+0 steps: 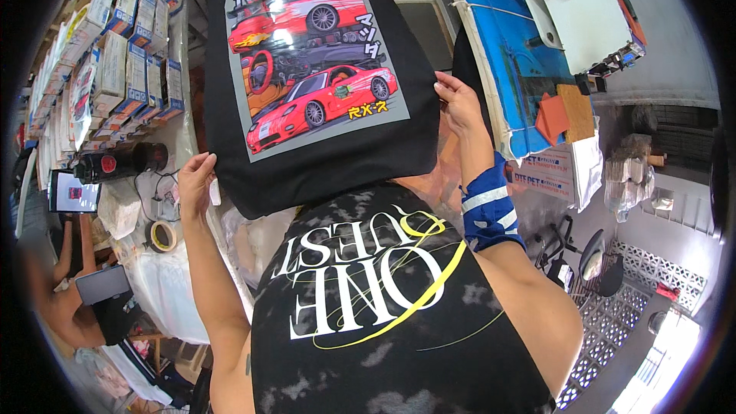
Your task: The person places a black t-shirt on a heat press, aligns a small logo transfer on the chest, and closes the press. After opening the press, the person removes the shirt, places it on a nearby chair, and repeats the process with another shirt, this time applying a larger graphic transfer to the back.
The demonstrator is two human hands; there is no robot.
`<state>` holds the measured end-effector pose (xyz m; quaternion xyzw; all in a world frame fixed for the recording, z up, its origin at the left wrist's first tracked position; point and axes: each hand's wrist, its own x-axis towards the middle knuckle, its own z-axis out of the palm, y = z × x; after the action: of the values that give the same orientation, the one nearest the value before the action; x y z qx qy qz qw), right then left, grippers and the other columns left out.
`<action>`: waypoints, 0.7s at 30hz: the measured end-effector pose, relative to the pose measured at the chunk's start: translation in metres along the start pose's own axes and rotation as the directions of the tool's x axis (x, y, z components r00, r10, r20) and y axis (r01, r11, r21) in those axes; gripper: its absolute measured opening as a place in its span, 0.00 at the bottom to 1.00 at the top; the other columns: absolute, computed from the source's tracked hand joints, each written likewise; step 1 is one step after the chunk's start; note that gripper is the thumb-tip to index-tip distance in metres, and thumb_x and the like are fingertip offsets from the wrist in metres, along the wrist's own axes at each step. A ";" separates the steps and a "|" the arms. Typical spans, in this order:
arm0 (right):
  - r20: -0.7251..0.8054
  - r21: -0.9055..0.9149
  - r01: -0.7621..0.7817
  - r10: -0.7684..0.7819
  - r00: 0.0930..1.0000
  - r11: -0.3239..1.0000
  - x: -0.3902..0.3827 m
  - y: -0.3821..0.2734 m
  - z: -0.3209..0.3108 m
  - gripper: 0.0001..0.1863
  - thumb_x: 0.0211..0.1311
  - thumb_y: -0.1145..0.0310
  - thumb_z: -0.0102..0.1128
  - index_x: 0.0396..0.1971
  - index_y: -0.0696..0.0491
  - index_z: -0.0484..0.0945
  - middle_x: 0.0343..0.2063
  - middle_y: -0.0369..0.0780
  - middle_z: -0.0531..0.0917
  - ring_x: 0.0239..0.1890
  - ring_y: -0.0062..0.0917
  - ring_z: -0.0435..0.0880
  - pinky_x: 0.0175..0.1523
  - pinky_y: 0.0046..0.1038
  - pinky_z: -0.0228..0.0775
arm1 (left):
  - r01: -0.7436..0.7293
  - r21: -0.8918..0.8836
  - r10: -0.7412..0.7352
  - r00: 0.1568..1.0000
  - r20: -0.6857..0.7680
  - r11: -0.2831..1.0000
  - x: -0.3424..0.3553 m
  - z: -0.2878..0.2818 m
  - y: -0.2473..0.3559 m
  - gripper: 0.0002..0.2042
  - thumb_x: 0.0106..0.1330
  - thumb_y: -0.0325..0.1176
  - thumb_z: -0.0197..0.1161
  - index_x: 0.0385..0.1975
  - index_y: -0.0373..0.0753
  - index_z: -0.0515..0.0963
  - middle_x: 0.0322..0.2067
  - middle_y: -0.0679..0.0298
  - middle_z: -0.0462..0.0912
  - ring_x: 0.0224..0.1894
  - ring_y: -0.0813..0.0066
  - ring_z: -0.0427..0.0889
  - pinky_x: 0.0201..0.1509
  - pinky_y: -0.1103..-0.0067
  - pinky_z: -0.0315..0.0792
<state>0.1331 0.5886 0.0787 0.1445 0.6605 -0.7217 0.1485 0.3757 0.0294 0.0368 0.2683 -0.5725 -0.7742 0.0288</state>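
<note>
Between two bare hands [198,180]: one black cloth [337,169], two printed red cars [318,103]. Near the left: one tan tape roll [172,237].

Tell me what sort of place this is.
Probably a small garment-printing workshop: the black cloth carries a glossy red-car print, cartons are stacked at the left, and a blue work surface stands at the upper right.

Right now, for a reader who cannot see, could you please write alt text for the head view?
A person's left hand and right hand hold a black cloth by its sides, showing a glossy print of red cars. Stacked boxes are at left, a blue surface at right.
</note>
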 end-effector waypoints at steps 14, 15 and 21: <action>-0.016 0.019 -0.013 0.013 1.000 1.000 0.012 0.013 -0.018 0.19 0.69 0.80 0.62 0.58 0.56 0.81 0.45 0.36 0.86 0.43 0.18 0.84 0.50 0.22 0.76 | 0.031 0.083 -0.021 0.993 -0.120 0.996 -0.021 0.036 0.023 0.12 0.67 0.31 0.73 0.46 0.33 0.83 0.32 0.69 0.84 0.31 0.81 0.80 0.37 0.83 0.74; -0.038 0.001 0.008 -0.008 0.999 1.000 0.014 0.016 -0.018 0.17 0.69 0.80 0.62 0.57 0.56 0.82 0.45 0.36 0.87 0.43 0.19 0.84 0.51 0.22 0.76 | 0.032 0.082 -0.021 0.992 -0.127 0.996 -0.021 0.038 0.023 0.12 0.67 0.31 0.72 0.46 0.33 0.84 0.32 0.69 0.84 0.30 0.81 0.80 0.37 0.83 0.75; 0.100 -0.784 0.464 -0.652 0.751 0.413 -0.019 0.029 0.017 0.14 0.64 0.67 0.68 0.47 0.56 0.85 0.45 0.46 0.87 0.50 0.39 0.85 0.59 0.35 0.74 | -0.466 0.841 0.690 0.705 0.164 0.276 -0.035 0.088 0.007 0.12 0.63 0.26 0.69 0.46 0.36 0.84 0.45 0.57 0.85 0.49 0.58 0.83 0.56 0.65 0.76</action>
<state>0.1620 0.5701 0.0617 -0.0840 0.9225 -0.3537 -0.1297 0.3637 0.1159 0.0743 0.1073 -0.9169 -0.2963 0.2448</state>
